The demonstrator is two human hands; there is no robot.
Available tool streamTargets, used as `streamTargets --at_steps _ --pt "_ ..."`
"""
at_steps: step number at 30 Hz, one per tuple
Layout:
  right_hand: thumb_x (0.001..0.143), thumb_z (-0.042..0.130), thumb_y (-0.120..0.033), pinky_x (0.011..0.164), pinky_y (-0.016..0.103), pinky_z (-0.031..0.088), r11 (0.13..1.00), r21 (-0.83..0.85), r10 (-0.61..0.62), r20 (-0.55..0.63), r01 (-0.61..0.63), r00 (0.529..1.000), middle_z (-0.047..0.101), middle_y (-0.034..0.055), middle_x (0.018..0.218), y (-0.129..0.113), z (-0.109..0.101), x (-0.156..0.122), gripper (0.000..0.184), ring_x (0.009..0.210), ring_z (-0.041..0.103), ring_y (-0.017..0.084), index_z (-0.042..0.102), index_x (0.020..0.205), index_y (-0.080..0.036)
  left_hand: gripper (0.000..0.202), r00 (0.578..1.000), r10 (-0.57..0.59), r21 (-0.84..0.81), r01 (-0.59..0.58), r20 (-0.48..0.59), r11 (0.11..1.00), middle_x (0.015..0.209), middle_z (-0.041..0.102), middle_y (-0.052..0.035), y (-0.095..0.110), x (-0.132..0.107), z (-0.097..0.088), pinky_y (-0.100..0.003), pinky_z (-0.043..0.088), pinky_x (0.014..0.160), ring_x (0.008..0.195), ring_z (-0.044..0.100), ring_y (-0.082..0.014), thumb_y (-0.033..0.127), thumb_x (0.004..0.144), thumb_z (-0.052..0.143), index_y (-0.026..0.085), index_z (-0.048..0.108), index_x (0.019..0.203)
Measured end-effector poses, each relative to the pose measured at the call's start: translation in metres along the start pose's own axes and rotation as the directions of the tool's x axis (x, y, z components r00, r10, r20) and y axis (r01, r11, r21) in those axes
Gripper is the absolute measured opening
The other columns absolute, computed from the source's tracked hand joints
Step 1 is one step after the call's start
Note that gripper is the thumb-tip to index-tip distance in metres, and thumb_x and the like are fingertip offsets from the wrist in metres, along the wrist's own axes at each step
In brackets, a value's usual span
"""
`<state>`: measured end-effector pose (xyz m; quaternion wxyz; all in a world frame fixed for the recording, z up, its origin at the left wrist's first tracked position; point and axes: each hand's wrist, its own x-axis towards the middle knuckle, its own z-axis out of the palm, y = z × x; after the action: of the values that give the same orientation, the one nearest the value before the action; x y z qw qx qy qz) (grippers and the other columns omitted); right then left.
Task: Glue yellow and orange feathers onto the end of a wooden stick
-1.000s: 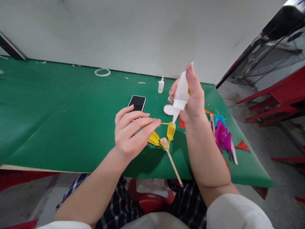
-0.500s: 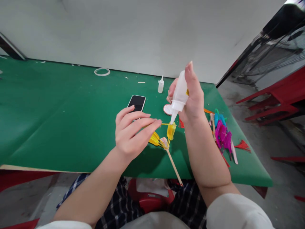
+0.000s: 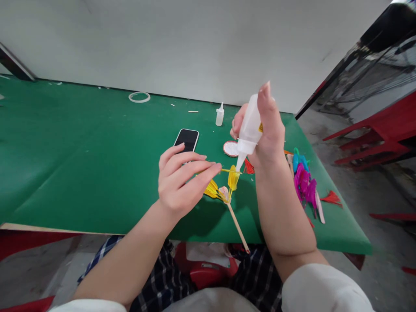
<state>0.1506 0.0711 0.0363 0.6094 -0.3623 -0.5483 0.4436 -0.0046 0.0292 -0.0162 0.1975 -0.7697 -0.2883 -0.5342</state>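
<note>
Left hand (image 3: 185, 177): thumb and forefinger pinch a thin yellow strip (image 3: 227, 170); the other fingers extend, slightly spread, toward the smartphone (image 3: 187, 138).
Right hand (image 3: 269, 130): fingers curled around a translucent squeeze bottle (image 3: 250, 123), thumb raised along its side; the bottle is tilted, nozzle down.
Nozzle: at the top of the upright yellow feather (image 3: 233, 181), beside the strip's free end; whether it touches cannot be told.
Yellow feathers (image 3: 211, 189): a second cluster, slanting left from the same joint, partly hidden by the left hand.
Wooden stick (image 3: 238, 227): runs from the pinkish-white knob (image 3: 224, 193) at the joint down past the near table edge, its lower tip red.
Behind the hands: a small dropper bottle (image 3: 220, 116) standing upright; a white ring (image 3: 139, 97) lying flat near the wall (image 3: 146, 43); a red-rimmed white disc (image 3: 230, 148) just beside the squeeze bottle; a red tassel (image 3: 249, 167) near the nozzle.
Right of the right forearm: magenta feathers (image 3: 304, 184) in a heap, with blue feathers (image 3: 299, 160) above.
Support: green-covered table (image 3: 81, 164).
</note>
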Motion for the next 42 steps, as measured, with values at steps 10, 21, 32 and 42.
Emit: streamTargets --at_steps 10,21,32,42 --pt "0.080 0.040 -0.060 0.039 0.026 0.025 0.996 0.051 -0.072 -0.028 0.074 0.997 0.035 -0.0010 0.037 -0.004 0.004 -0.001 0.052 0.042 0.039 0.012 0.054 0.047 -0.022 0.016 0.999 -0.030 -0.008 0.030 0.019 1.000 0.070 0.066 0.0045 0.001 0.001 0.000 -0.038 0.050 0.082 0.073 0.062 -0.0141 0.012 0.072 0.065 0.026 0.065 0.078" --pt "0.079 0.036 -0.065 0.042 0.028 0.031 0.996 0.007 -0.092 -0.011 0.092 0.996 0.037 -0.0005 0.041 -0.007 -0.003 0.002 0.057 0.041 0.038 0.012 0.048 0.042 -0.022 0.015 0.998 -0.051 0.003 0.051 0.037 0.999 0.068 0.066 0.0044 0.000 0.000 0.000 -0.038 0.049 0.083 0.073 0.062 -0.0140 0.013 0.075 0.062 0.028 0.066 0.077" --pt "0.076 0.041 -0.064 0.039 0.027 0.025 0.998 -0.022 -0.065 -0.117 0.063 0.991 0.031 -0.0007 0.034 -0.015 0.015 -0.003 0.057 0.039 0.036 0.012 0.047 0.038 -0.022 0.015 0.998 -0.042 -0.010 0.043 0.045 0.999 0.067 0.066 0.0049 0.003 0.001 0.000 -0.038 0.049 0.083 0.072 0.062 -0.0137 0.014 0.076 0.061 0.028 0.066 0.077" --pt "0.080 0.031 -0.064 0.047 0.028 0.036 0.997 -0.044 -0.060 0.027 0.061 0.998 0.034 -0.0012 0.042 -0.020 0.001 -0.003 0.058 0.041 0.038 0.011 0.045 0.043 -0.022 0.019 0.999 0.026 0.022 -0.025 -0.031 0.999 0.075 0.067 0.0049 0.005 -0.002 -0.007 -0.040 0.047 0.084 0.074 0.061 -0.0143 0.012 0.071 0.067 0.027 0.064 0.081"
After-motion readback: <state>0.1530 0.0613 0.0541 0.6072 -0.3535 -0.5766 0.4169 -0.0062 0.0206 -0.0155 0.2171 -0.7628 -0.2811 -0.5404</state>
